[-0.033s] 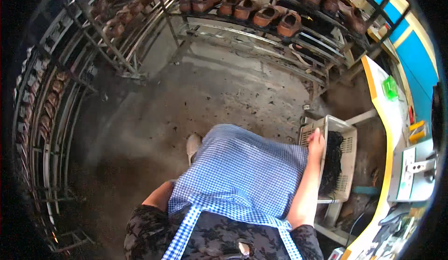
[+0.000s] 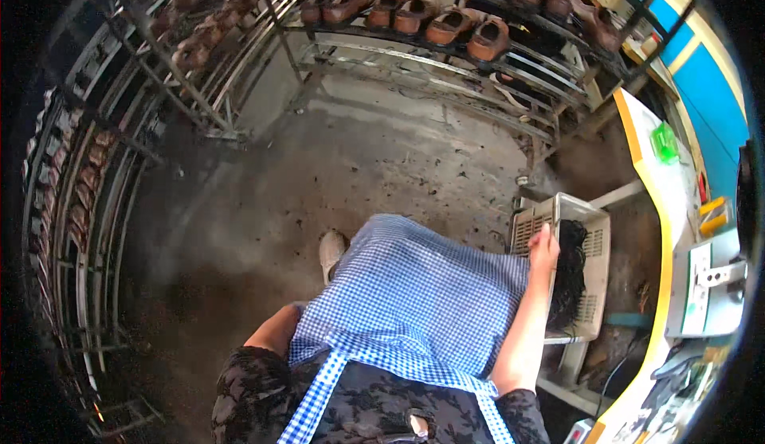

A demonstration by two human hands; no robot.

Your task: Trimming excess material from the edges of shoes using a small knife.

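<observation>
Pale crate (image 2: 600, 277) right of apron (image 2: 414, 285), dark strands (image 2: 567, 281) inside. Right grip (image 2: 544, 249) by crate's left rim, fingers curled, hold unclear; left grip hidden behind apron. Bench (image 2: 672, 193) right of crate. Shoe racks (image 2: 382, 50) far and left.

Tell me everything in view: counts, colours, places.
Rounded shoes: many, brown, on racks
Metal racks: several, greyish, left and ahead
Slatted plastic crate: one, cream, right
Stringy heap: one, black, inside crate
Curved worktable: one, white, yellow edge, right
Shiny object: one, green, on worktable
Boxy machine: one, grey, far right
Wall: one, blue, upper right
Floor: one, grey, centre
Lone shoe: one, pale, beside apron
Checked apron: one, blue and white, centre
Forearms: two, bare, beside apron
Right grip: one, bare, at crate
</observation>
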